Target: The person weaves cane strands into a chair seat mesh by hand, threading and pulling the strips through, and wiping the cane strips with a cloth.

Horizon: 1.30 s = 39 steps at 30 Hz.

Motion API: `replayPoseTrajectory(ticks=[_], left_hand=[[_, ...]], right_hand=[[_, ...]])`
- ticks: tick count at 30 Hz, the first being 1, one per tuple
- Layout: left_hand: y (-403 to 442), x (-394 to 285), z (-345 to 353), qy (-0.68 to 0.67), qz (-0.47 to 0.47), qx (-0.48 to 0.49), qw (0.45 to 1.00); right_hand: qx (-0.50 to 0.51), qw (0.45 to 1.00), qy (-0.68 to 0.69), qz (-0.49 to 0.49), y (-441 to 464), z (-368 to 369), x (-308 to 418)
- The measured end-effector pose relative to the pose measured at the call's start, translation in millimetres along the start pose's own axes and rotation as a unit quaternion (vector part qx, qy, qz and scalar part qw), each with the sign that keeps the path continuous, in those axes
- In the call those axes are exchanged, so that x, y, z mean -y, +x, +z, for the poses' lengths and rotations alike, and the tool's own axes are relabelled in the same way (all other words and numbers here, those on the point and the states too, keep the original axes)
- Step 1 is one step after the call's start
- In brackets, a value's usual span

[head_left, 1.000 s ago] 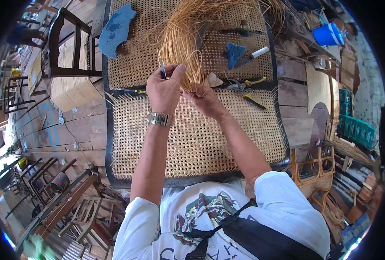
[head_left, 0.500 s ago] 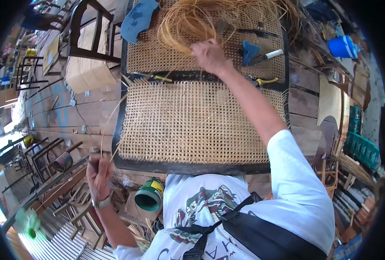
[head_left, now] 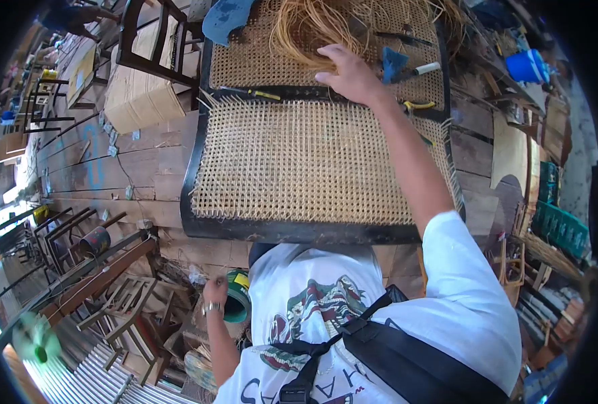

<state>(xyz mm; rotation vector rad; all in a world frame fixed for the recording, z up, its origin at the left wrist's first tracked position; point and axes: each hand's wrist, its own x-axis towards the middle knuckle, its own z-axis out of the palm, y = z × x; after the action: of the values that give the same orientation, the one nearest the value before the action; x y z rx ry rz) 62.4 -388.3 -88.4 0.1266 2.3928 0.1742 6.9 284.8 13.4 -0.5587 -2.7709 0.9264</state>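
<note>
My right hand [head_left: 347,73] is over the far part of a dark-framed cane panel [head_left: 305,161], thumb and fingers spread apart, holding nothing I can see. Just beyond its fingertips lies a loose bundle of cane strands [head_left: 305,30]. The woven cane has loose ends sticking out along its left and right edges. Low beside my body, my left hand [head_left: 215,291] is closed next to the rim of a green bucket [head_left: 237,306]; whatever its fingers hold is hidden. A yellow-handled tool [head_left: 265,94] and yellow-handled pliers [head_left: 419,106] lie along the frame's middle bar.
A blue scrap [head_left: 228,20] and a white-handled tool [head_left: 425,69] rest on the far cane section. Wooden chair frames [head_left: 154,40] and cardboard [head_left: 140,101] stand at left. At right are a blue bucket [head_left: 528,69] and green crates [head_left: 560,225]. A fan [head_left: 37,340] is low left.
My left hand has moved down and right to the green bucket, and the cane strand near it is out of sight. My right hand has opened and come away from the cane bundle.
</note>
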Motion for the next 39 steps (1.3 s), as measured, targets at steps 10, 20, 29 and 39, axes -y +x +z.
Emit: replayPoseTrajectory(ticks=[10,20,29,39], left_hand=[[-14,-163,-131,-0.332,0.337,0.307,0.826],[171,-14,-151,0.019,0.256,0.286,0.923],[151,-27,-184,-0.135,0.197,0.247,0.939],[147,-21,-202,-0.151,0.192,0.193,0.95]], right_hand=[[0.184,0.917,0.353,0.02,-263,115,242],[0.094,0.952,0.128,0.261,-371,54,160],[0.066,0.939,0.089,0.326,-421,-13,134],[0.02,0.911,0.104,0.399,-456,-33,124]])
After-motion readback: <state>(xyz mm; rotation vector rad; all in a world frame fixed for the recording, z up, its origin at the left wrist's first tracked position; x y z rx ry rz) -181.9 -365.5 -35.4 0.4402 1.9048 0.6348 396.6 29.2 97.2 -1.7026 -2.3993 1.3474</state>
